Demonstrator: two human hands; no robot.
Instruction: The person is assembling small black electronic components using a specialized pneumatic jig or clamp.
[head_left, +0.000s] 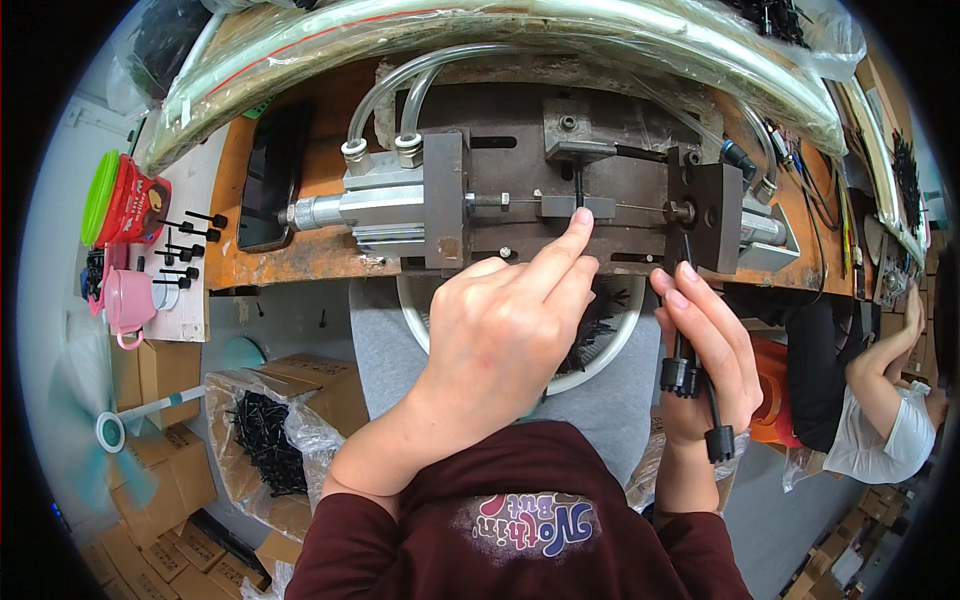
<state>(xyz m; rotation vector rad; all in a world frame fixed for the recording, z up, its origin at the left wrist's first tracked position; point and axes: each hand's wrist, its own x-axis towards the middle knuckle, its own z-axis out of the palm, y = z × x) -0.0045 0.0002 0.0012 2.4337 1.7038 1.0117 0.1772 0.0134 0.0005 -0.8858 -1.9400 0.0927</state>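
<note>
My left hand [510,320] reaches over the front of a metal fixture. Its index finger is stretched out, and the tip touches the small grey block [600,207] at a thin black rod [578,182] there. The other fingers are partly bent, and the thumb is hidden. To the right, my right hand [715,365] is closed on black plastic rods with ribbed round ends. One ribbed end [680,377] sits by the fingers, and another rod [719,442] hangs below it. The fixture has an air cylinder [385,205] on the left and an upright dark plate [718,218] on the right.
A white-rimmed basket [632,335] of black parts rests at my lap. A phone [270,180] and loose black pieces [180,253] lie left, near a pink cup [128,300]. A bag of black parts [268,440] stands below. A co-worker [885,430] sits right.
</note>
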